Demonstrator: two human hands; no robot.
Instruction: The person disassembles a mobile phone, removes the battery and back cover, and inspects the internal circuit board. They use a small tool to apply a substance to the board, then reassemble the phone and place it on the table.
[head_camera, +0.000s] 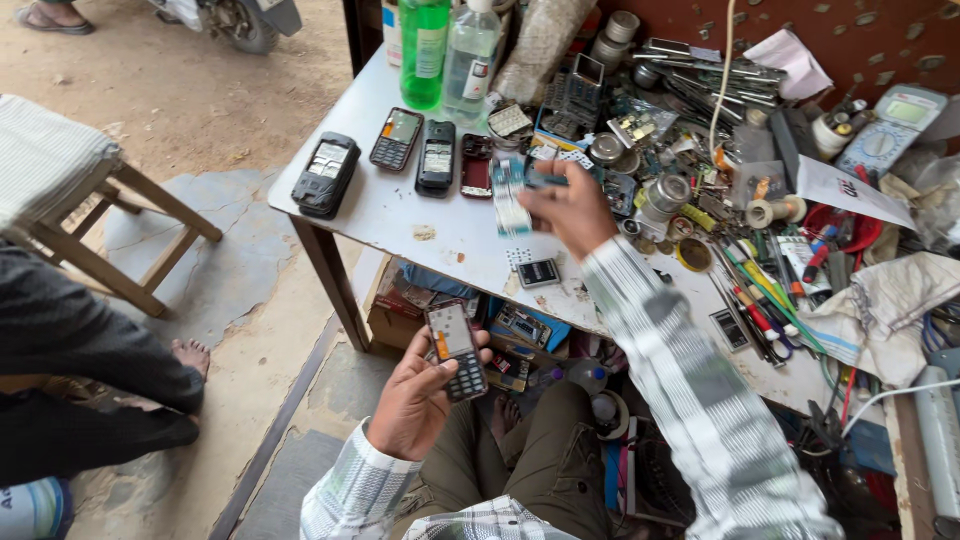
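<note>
Two hands are occupied. A keypad phone (456, 348) is gripped in the left hand (418, 400), screen upward for viewing. A blurred small part (545, 178) is pinched by the right hand (570, 208) above the white table (390, 215), near spare phones (397, 139).

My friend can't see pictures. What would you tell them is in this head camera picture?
A person's left hand holds a keypad phone low by the lap, while the right hand reaches over a white table. Four more phones lie in a row there, beside a crowded heap of tools and small parts.
</note>
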